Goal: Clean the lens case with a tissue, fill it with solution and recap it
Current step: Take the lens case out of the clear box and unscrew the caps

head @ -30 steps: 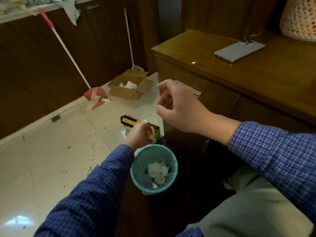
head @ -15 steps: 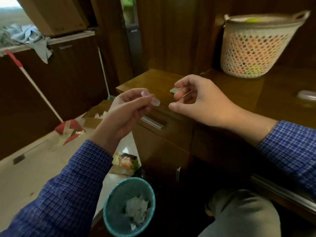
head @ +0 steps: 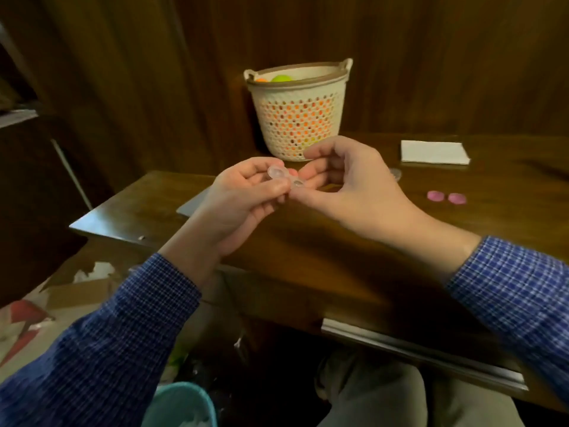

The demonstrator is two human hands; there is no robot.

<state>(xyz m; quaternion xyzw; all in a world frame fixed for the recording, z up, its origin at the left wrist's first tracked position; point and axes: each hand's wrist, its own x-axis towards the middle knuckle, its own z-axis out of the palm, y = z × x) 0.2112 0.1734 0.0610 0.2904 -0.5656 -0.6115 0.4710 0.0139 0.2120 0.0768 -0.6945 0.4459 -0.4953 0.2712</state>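
A clear two-well lens case [head: 284, 177] is held in the air above the wooden desk [head: 338, 241], its wells uncapped. My left hand [head: 243, 195] pinches its left end and my right hand [head: 348, 183] pinches its right end with thumb and fingers. Two pink caps [head: 446, 197] lie side by side on the desk to the right. A folded white tissue [head: 434, 152] lies further back on the right. I see no solution bottle.
A perforated cream basket [head: 298, 112] with coloured balls stands at the back of the desk. A grey phone [head: 192, 204] lies on the desk behind my left hand. A teal waste bin [head: 184, 405] with crumpled tissue stands on the floor at bottom left.
My view has swung up from the floor bin to the desk. My left hand rose from the bin with the case, and my right hand has now taken its other end.
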